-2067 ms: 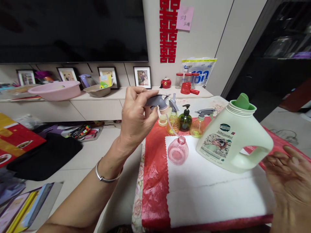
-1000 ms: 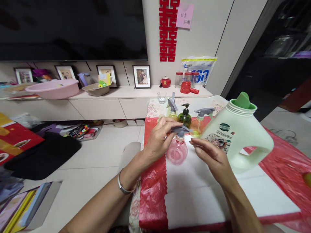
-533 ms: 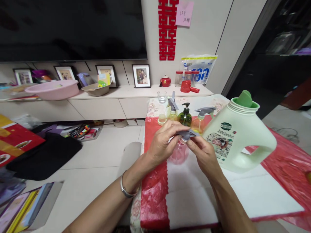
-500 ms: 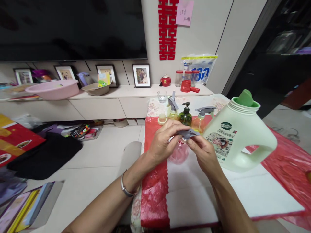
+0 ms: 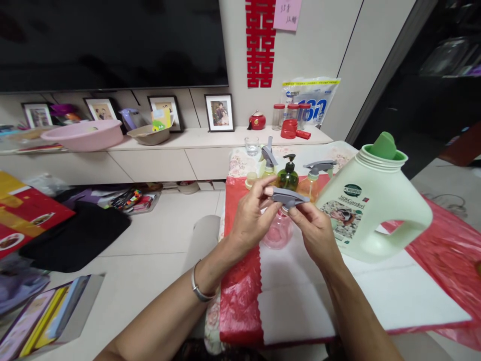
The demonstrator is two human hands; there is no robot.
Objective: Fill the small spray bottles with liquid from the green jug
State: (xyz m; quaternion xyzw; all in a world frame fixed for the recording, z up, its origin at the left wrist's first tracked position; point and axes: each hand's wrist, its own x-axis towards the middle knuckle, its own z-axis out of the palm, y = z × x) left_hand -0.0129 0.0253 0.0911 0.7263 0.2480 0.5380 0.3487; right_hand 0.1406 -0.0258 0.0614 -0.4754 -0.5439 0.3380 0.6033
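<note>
A grey trigger spray head (image 5: 288, 196) with a pale pink nozzle sits at the neck of a clear pink bottle (image 5: 277, 234). My left hand (image 5: 252, 210) is closed on the nozzle end of the head, thumb beneath it. From the other side my right hand (image 5: 313, 226) pinches the head low down, by the bottle's neck. My fingers hide part of the neck, so I cannot tell whether the head is screwed down. Just behind stand a yellow spray bottle (image 5: 268, 169), a dark green pump bottle (image 5: 288, 173) and an orange spray bottle (image 5: 308, 186).
A large pale green jug (image 5: 379, 210) with a green scoop in its mouth stands close to my right hand. White sheeting (image 5: 296, 306) lies over red plastic (image 5: 240, 301) on the table. A glass cup (image 5: 251, 146) stands at the back.
My left index finger has lifted off the top of the spray head, and more of the grey head and its nozzle shows. The bottle stays in place; the view has shifted slightly.
</note>
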